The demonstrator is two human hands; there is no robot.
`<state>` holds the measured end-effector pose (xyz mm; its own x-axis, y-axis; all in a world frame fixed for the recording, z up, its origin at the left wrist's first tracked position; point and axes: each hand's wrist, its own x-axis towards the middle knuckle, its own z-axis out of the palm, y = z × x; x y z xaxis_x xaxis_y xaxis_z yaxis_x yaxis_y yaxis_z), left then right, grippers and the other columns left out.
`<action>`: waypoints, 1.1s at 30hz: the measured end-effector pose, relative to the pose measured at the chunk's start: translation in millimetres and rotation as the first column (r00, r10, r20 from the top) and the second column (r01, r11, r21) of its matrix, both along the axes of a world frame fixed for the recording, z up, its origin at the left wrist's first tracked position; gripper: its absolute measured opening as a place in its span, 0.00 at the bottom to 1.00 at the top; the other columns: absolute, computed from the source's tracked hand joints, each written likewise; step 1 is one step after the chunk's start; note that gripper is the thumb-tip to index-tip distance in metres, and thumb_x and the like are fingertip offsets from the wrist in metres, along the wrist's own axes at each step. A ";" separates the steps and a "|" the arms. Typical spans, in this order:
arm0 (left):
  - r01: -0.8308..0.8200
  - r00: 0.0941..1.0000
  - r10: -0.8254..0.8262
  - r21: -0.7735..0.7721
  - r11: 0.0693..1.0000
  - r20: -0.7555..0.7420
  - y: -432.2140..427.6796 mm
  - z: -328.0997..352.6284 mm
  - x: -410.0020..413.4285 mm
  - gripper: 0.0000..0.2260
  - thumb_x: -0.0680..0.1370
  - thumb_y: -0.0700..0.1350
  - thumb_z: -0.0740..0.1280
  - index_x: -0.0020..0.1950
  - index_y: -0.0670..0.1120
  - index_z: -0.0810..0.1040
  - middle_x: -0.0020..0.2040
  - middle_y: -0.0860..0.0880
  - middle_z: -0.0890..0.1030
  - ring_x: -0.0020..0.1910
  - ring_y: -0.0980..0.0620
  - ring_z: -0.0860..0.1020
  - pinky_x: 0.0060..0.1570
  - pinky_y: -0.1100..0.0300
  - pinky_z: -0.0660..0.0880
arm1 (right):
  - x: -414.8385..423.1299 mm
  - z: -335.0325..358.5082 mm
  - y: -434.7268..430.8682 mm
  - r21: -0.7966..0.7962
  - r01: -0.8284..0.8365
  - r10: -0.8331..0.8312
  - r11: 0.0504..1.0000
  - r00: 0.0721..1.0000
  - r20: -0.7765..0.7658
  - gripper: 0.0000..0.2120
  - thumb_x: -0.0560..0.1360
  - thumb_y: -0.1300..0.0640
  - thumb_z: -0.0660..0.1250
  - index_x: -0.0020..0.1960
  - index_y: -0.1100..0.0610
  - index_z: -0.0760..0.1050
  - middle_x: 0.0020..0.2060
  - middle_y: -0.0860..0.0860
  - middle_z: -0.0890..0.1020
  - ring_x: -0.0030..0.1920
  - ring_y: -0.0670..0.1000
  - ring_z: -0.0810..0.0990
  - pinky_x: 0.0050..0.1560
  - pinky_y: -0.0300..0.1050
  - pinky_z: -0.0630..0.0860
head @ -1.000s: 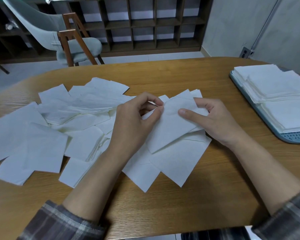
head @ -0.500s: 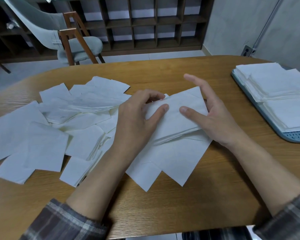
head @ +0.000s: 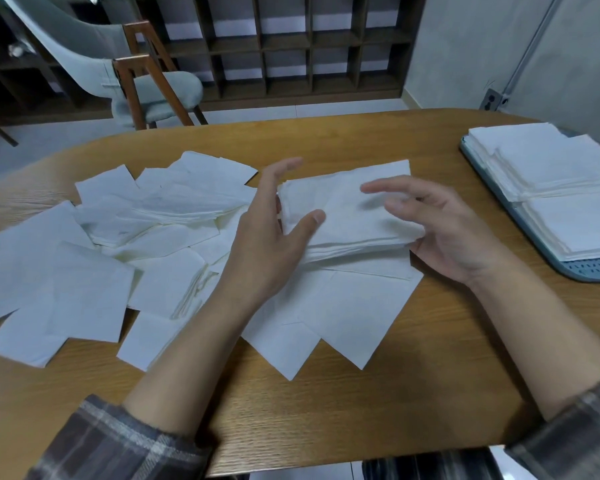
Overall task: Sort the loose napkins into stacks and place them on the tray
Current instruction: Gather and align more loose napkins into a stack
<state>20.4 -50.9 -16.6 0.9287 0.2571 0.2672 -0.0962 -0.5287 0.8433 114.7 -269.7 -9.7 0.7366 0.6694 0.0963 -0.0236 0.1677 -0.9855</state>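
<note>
Left hand (head: 271,233): held straight-fingered against stack (head: 343,216) edge
Right hand (head: 444,230): spread, blurred
Risk: stack may be skewed by uneven pressing

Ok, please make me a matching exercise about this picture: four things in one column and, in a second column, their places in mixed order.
Things
1. neat stack of napkins
2. loose napkins
3. tray
4. chair

Places
A. at the right edge of the table
B. beyond the table's far edge
C. between the left hand and the right hand
D. spread over the table's left part

Pairs: 1-C, 2-D, 3-A, 4-B
</note>
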 end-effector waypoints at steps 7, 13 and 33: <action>0.049 0.975 -0.118 0.338 0.940 0.190 -21.7 -15.3 -3.9 0.23 0.76 0.50 0.79 0.68 0.51 0.77 0.63 0.51 0.74 0.63 0.55 0.74 0.61 0.62 0.73 | 6.6 -10.6 0.6 -0.239 0.314 -0.217 0.919 0.908 0.358 0.12 0.78 0.64 0.75 0.58 0.52 0.86 0.57 0.40 0.87 0.63 0.38 0.81 0.65 0.33 0.71; 0.477 0.871 -0.469 0.480 0.736 -0.147 -48.0 -26.8 -13.0 0.17 0.72 0.63 0.78 0.48 0.54 0.78 0.41 0.57 0.74 0.42 0.57 0.74 0.46 0.54 0.74 | 8.5 -12.9 1.3 -0.237 0.322 -0.205 0.917 0.888 0.413 0.12 0.78 0.65 0.74 0.59 0.54 0.85 0.57 0.40 0.87 0.63 0.36 0.80 0.61 0.24 0.68; 0.475 0.863 -0.431 0.131 0.870 -0.264 -33.7 -2.4 -19.9 0.12 0.73 0.38 0.74 0.53 0.53 0.82 0.43 0.53 0.83 0.46 0.56 0.81 0.42 0.73 0.70 | 6.2 -11.2 1.3 -0.265 0.317 -0.187 0.911 0.888 0.419 0.12 0.80 0.64 0.72 0.59 0.51 0.86 0.58 0.39 0.86 0.65 0.36 0.79 0.63 0.24 0.67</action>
<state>0.5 -84.6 -19.0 0.9698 -0.2401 0.0436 -0.1876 -0.6196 0.7622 121.0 -268.4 -20.9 0.8346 0.5070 0.2154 0.3598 -0.2056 -0.9101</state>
